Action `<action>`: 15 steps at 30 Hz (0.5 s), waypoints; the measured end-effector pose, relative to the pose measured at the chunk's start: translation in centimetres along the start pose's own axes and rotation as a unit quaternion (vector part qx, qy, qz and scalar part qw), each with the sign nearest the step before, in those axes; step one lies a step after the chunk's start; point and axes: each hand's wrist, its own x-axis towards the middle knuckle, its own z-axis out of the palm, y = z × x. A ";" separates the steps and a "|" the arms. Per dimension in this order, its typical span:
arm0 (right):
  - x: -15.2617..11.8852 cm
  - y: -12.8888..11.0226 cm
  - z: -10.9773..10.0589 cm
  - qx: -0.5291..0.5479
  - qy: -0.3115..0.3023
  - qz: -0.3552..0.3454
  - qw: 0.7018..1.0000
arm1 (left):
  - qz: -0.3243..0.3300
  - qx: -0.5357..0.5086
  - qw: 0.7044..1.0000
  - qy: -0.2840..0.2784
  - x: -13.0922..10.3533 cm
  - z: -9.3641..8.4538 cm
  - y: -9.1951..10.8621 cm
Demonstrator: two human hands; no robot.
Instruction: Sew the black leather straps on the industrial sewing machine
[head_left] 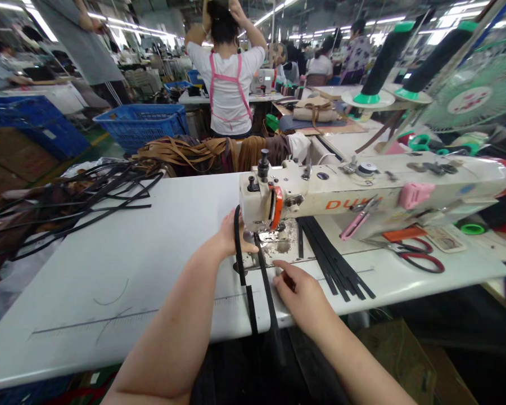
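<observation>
A black strap (239,247) is being pinched by the left hand (233,233) at the sewing machine's (362,188) presser foot. A second black strap (266,281) is being pressed flat under the right hand's (301,292) fingertips, at five o'clock from the needle. More cut straps (333,259) are lying at three o'clock.

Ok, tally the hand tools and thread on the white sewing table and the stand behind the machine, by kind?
Red-handled scissors on the table: 1
Pink thread snips leaning against the white sewing machine: 1
Dark thread cones with green bases on the stand: 2
Total: 4
The loose black straps overlap too much to count.
</observation>
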 end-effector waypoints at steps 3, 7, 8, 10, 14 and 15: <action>1.6 0.0 -1.7 -0.098 0.056 -0.008 0.994 | -0.007 -0.002 1.000 0.001 0.0 -0.2 0.2; 3.9 -0.5 -3.8 -0.249 0.122 0.026 0.960 | -0.016 -0.001 1.000 0.000 0.1 -0.3 0.3; 4.4 -0.6 -4.1 -0.272 0.133 0.033 0.952 | -0.020 0.003 1.000 -0.001 0.1 -0.3 0.4; 5.5 -0.7 -4.4 -0.294 0.143 0.043 0.944 | -0.026 0.010 1.000 -0.003 0.1 -0.3 0.5; 7.0 -0.7 -4.2 -0.305 0.140 0.061 0.940 | -0.029 0.008 1.000 0.000 -0.1 -0.5 0.8; 7.2 -0.7 -4.0 -0.307 0.140 0.064 0.939 | -0.029 0.007 1.000 0.004 -0.1 -0.6 0.9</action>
